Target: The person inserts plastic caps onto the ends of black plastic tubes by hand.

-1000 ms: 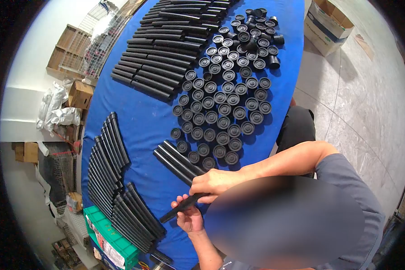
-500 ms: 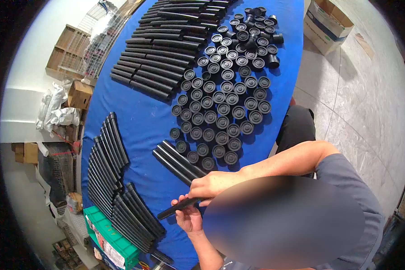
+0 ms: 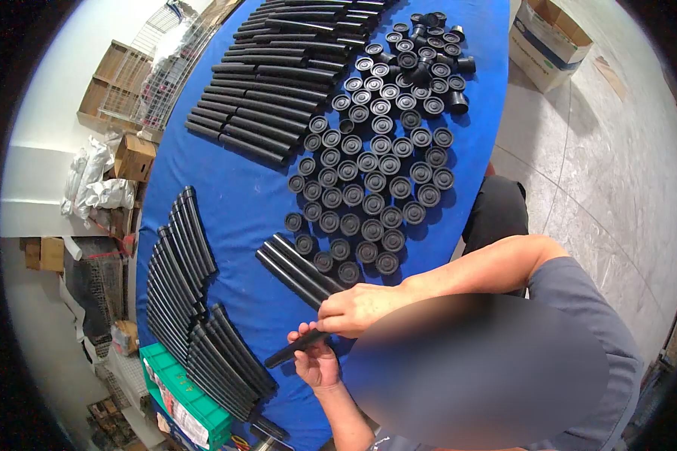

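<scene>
A short black tube (image 3: 297, 349) is held at a slant over the blue cloth. My left hand (image 3: 317, 366) grips it from below, its fingers wrapped round the middle. At the tube's near end my right hand (image 3: 359, 308) is closed, covering that end; anything else in its fingers is hidden. Beyond my right hand several longer black tubes (image 3: 297, 264) lie side by side. Round black caps (image 3: 373, 204) with ringed faces are spread over the cloth beside them. Curved rows of thin black tubes (image 3: 174, 293) lie at the left.
More black tubes (image 3: 257, 113) lie in rows on the blue-covered table (image 3: 233, 203). A green crate (image 3: 184, 391) stands at the lower left edge. An open cardboard box (image 3: 545, 52) is on the floor at the upper right. A blurred oval covers part of the view.
My right hand has shifted very slightly at the tube's near end, and less of the tube shows there. My left hand keeps its hold.
</scene>
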Tool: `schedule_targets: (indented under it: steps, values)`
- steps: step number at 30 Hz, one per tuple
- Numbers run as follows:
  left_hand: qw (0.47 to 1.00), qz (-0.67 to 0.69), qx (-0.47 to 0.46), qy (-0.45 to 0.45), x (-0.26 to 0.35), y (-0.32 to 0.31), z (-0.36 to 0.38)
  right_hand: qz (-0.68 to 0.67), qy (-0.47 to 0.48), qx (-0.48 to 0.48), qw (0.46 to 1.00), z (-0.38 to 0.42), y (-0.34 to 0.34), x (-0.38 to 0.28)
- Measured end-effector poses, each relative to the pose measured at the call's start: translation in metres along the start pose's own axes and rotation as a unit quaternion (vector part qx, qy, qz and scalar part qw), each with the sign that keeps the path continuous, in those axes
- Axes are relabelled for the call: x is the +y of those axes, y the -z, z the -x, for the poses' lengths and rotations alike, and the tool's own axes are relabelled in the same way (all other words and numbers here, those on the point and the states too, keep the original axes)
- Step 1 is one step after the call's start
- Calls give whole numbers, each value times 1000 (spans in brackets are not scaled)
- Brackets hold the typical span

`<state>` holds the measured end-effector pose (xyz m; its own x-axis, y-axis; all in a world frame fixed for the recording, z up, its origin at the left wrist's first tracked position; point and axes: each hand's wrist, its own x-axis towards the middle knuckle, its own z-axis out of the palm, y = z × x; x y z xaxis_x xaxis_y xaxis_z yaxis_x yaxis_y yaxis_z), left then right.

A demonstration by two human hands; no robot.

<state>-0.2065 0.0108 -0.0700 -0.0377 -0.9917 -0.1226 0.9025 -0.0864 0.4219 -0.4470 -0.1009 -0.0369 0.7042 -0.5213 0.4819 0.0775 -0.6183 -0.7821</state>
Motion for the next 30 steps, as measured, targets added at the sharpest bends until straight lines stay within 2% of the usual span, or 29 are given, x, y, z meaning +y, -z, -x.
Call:
schedule_targets:
  steps: [2,5,9,11,15,17,20,21,24,25,28,30]
  values:
    - [1000,8,6,-10,-1,0,1,18,27,10,999,-1,0,-1]
    - [1000,-1,9,-15,-1,1,2,-95,-62,-31,993,-4,10,-4]
    - [999,-7,30,-9,1,0,1,-8,4,10,1000,0,4,-2]
    - [1000,3,-8,-4,0,2,0,36,61,27,997,-1,-2,2]
    - [999,-16,-30,-11,-1,3,0,-48,-19,0,999,-1,8,-7]
    - [1000,-11,2,-10,0,1,1,-52,-48,-9,997,-2,5,-3]
    - [1000,5,14,-2,1,3,1,59,72,19,995,-1,0,0]
    - [1000,11,14,0,1,4,1,53,62,11,997,-2,1,-2]
    - [1000,-12,-1,-18,-1,2,1,-67,-56,-12,996,-3,9,-7]
    - [1000,-15,1,-15,0,2,1,-56,-63,-25,996,-3,9,-5]
    - [1000,-16,-3,-5,1,3,0,20,6,2,1000,-2,3,-2]
    - [1000,-5,-14,3,1,4,0,-11,2,12,1000,-3,2,-3]
